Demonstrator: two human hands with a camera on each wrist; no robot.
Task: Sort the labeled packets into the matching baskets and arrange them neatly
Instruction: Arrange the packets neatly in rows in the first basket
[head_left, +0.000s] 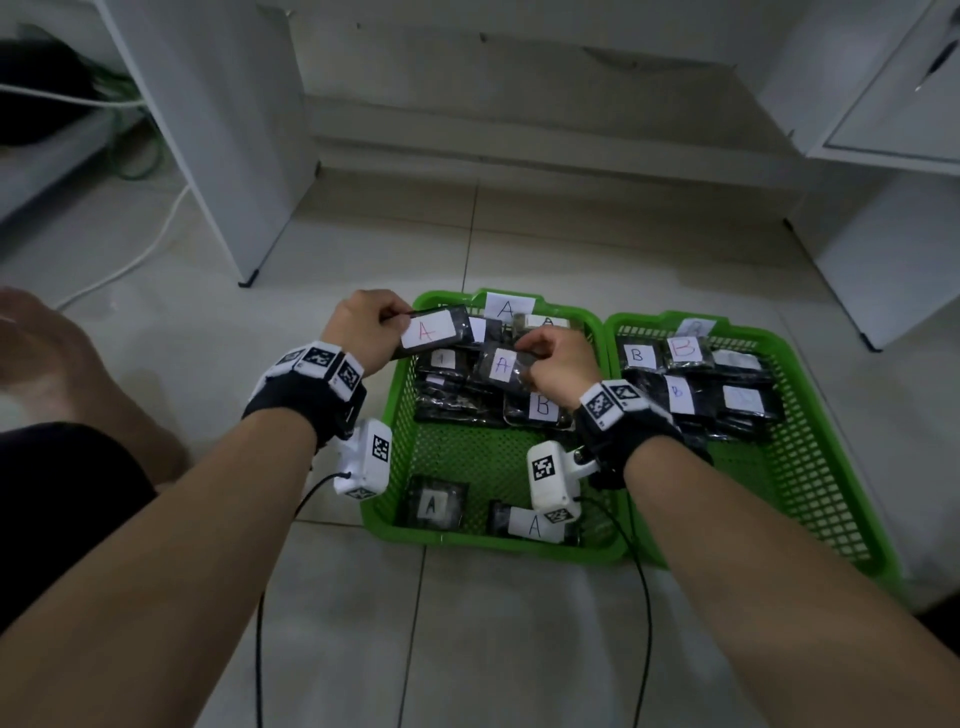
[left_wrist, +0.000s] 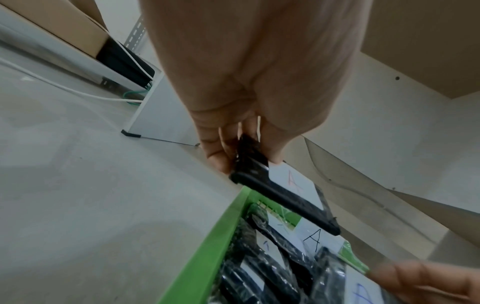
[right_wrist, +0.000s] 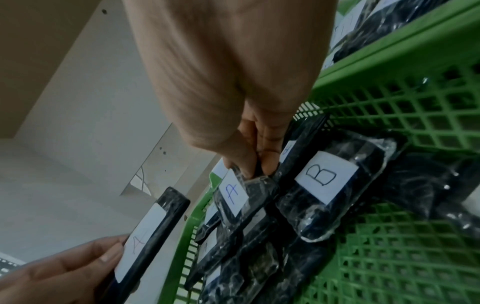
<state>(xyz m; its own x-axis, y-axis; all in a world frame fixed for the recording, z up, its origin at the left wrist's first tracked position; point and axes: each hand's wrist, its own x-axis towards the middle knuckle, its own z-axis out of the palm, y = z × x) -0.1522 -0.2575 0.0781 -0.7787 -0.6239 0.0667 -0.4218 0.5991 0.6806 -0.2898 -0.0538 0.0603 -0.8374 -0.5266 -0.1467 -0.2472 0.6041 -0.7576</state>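
Left hand (head_left: 366, 325): pinches a red-A packet (head_left: 434, 332) by its end, over basket A's (head_left: 387, 467) far-left rim.
Right hand (head_left: 556, 364): pinches the blue-A packet (head_left: 501, 366) on the pile.
Stray: B packet (head_left: 540, 408) lies just beside the right hand, nearer basket B (head_left: 831, 493).

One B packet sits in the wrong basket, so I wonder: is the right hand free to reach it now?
Probably not yet. The right hand pinches a blue A packet, so its fingers are taken. The B packet lies uncovered just beside that hand in the A basket, so once it lets go the way looks free.

Dim, flat indoor light — wrist views blurred, edges warped.
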